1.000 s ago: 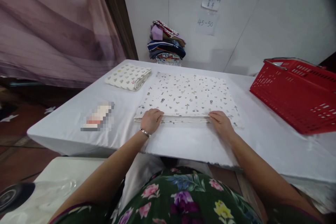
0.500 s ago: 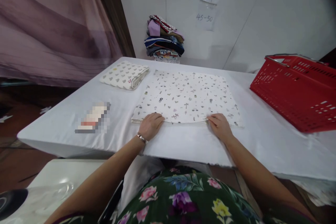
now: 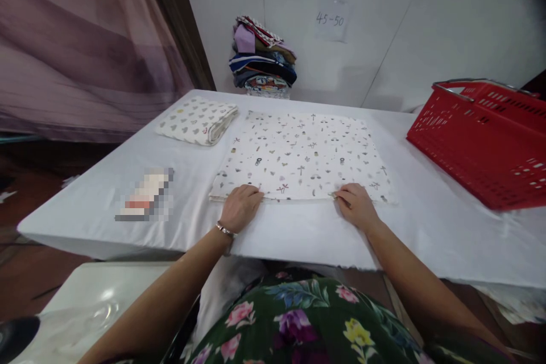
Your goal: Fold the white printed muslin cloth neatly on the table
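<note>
A white cloth (image 3: 302,153) with small palm-tree and rainbow prints lies folded flat on the table, its layered edge towards me. My left hand (image 3: 242,205), with a bracelet at the wrist, pinches that near edge left of the middle. Towards the right end of the same edge, my right hand (image 3: 356,205) grips the cloth between thumb and fingers. Between the two hands the edge runs nearly straight. A second folded cloth (image 3: 194,119), cream with grey motifs, rests at the back left, apart from both hands.
The table (image 3: 298,233) has a white cover. A red plastic basket (image 3: 482,148) with metal handles stands on the right. At the left lies a pixelated, blurred item (image 3: 145,193). Behind the table rises a stack of folded fabrics (image 3: 262,62) against the wall.
The cloth's near edge, which sagged between my hands, is now straighter. Both hands keep their hold at nearly the same places. The view has shifted slightly.
</note>
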